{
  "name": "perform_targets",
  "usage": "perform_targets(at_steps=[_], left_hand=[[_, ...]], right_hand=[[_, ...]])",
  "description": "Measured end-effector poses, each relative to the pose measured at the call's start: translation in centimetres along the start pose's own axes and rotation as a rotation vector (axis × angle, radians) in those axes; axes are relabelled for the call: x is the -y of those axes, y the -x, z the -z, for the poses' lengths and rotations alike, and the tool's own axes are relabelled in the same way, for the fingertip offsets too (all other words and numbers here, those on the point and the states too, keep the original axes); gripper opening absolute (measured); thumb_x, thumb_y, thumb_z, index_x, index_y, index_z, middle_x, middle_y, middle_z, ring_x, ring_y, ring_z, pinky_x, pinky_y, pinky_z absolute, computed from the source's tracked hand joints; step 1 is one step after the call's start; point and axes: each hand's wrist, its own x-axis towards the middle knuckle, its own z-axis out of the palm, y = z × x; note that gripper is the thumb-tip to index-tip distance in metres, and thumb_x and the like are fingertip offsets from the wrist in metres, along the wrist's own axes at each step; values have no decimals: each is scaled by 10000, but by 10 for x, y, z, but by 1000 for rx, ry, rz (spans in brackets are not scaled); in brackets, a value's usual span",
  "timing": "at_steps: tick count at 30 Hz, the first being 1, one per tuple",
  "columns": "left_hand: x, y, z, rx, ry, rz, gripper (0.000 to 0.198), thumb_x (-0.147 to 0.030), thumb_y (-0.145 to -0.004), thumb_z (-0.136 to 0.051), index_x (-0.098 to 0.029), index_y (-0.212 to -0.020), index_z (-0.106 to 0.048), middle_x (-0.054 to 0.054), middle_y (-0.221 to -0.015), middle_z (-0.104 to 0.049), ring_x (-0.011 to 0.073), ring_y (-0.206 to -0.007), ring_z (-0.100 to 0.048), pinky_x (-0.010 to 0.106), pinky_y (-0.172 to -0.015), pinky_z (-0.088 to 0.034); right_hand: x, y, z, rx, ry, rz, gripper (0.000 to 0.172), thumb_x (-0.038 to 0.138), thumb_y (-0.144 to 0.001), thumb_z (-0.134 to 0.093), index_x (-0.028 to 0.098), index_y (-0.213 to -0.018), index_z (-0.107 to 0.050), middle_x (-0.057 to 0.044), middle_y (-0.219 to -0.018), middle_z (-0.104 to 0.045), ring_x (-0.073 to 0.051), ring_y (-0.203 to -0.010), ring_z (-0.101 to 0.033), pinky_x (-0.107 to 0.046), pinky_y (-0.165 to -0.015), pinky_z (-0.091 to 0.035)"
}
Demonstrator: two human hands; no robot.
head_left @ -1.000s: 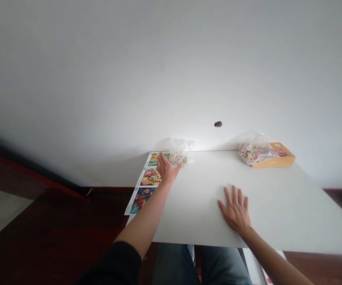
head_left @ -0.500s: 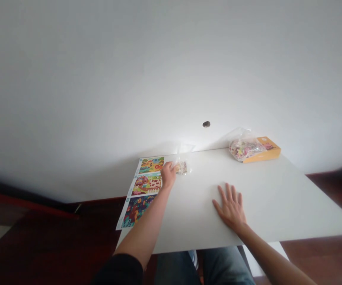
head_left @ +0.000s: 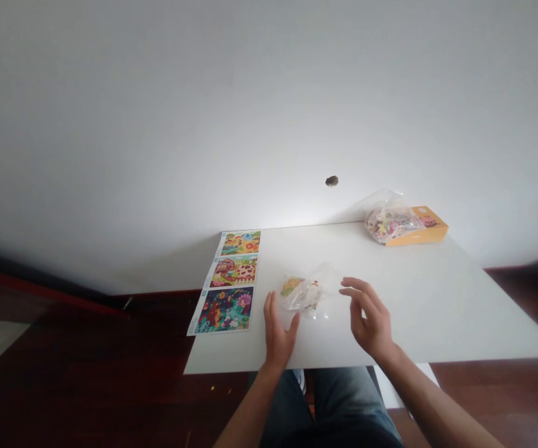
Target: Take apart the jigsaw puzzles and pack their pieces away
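Note:
A small clear plastic bag [head_left: 306, 297] with colourful puzzle-like pieces in it lies on the white table [head_left: 418, 311] in front of me. My left hand [head_left: 278, 336] is at the bag's near left side, thumb and fingers apart, holding nothing; whether it touches the plastic I cannot tell. On the other side, my right hand [head_left: 370, 317] hovers by the bag's right end. Its fingers are bent but apart, with nothing visible between them. To the left lies a printed sheet [head_left: 232, 274] with three animal pictures: a sunny scene, a barn with a cow, and a dark night scene.
At the back right, a larger clear bag of colourful pieces [head_left: 392, 223] leans on an orange box [head_left: 425, 231]. A white wall [head_left: 269, 124] with a small hole [head_left: 331, 181] rises behind the table. Dark reddish floor [head_left: 124, 367] shows on both sides.
The small bag has come from the table's back edge towards me, and my left hand has let go of it. My right hand has lifted off the tabletop and moved beside the bag.

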Motion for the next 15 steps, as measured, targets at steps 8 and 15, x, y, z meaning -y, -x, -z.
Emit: perform_targets(at_steps=[8,15], left_hand=[[8,2,-1,114,22,25,786,-254,-831,-590,-186,-1517,-213,142,-1523,-367,280,-1398,-382,448,-1148,-360],[15,2,5,109,200,119,552,-166,-861,-451,-205,-1411,-435,91,-1399,-539,214,-1302,-510,379,-1091,-441]], right_hand=[[1,-52,-24,750,186,-141,521,-83,-706,-398,161,-1039,-716,-80,-983,-723,-178,-918,-682,-264,-851,-512],[-26,-55,-49,869,330,-151,352,-17,-764,-490,169,-902,-755,-84,-889,-740,-180,-874,-687,-228,-788,-489]])
